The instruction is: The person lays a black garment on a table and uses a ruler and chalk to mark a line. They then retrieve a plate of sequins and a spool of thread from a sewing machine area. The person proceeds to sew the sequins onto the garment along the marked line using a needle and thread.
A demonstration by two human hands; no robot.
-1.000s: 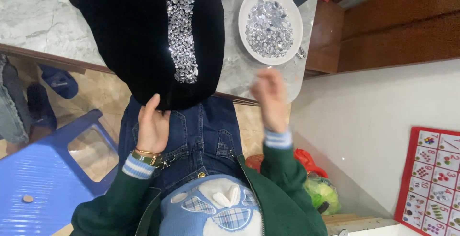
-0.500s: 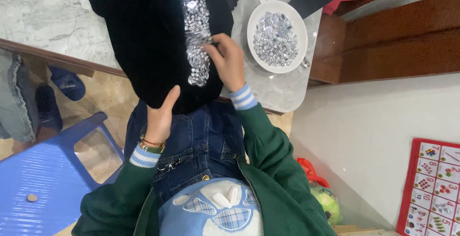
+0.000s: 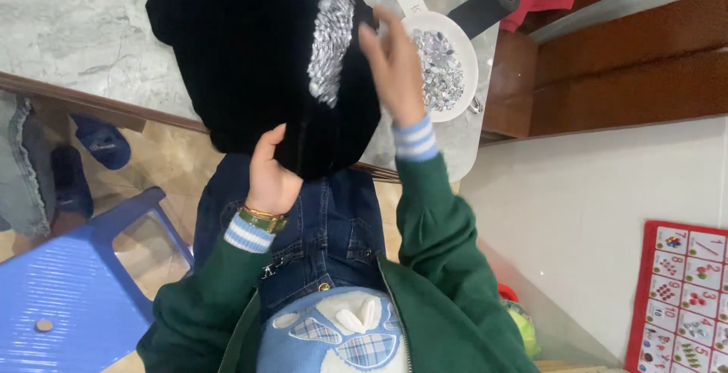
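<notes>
My left hand [image 3: 271, 180] pinches the near hem of the black velvet cloth [image 3: 243, 62], keeping it taut over the surface [image 3: 68, 32] edge. My right hand [image 3: 394, 73], fingers spread and empty, hovers beside the cloth's sequin strip [image 3: 330, 43], just short of the white bowl of sequins [image 3: 447, 66].

Matt black velvet cloth [image 3: 243, 62], glittering rhinestones [image 3: 330, 43]
</notes>
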